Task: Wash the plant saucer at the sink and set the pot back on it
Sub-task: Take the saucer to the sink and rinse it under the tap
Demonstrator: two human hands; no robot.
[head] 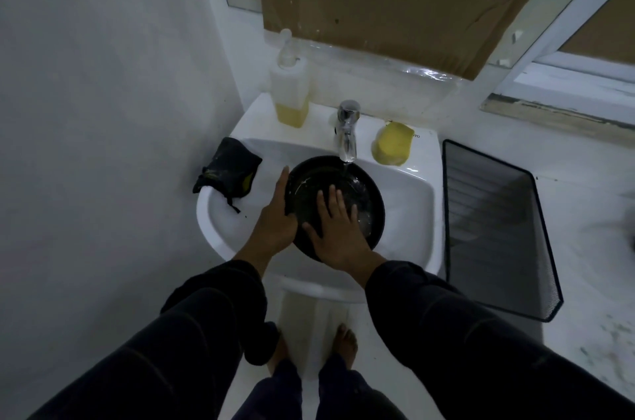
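Note:
A round black plant saucer point(364, 189) sits in the white sink basin point(409, 213), under water running from the chrome tap point(347, 131). My left hand point(275, 217) grips the saucer's left rim, fingers pointing away from me along the edge. My right hand point(338, 223) lies flat inside the saucer, its spread fingers pressing on the wet bottom. No plant pot is in view.
A dark cloth point(228, 168) lies on the sink's left rim. A soap bottle with yellow liquid point(290, 89) stands at the back left, a yellow sponge point(393, 143) at the back right. A black mesh bin point(498, 227) stands on the floor to the right. The wall is close on the left.

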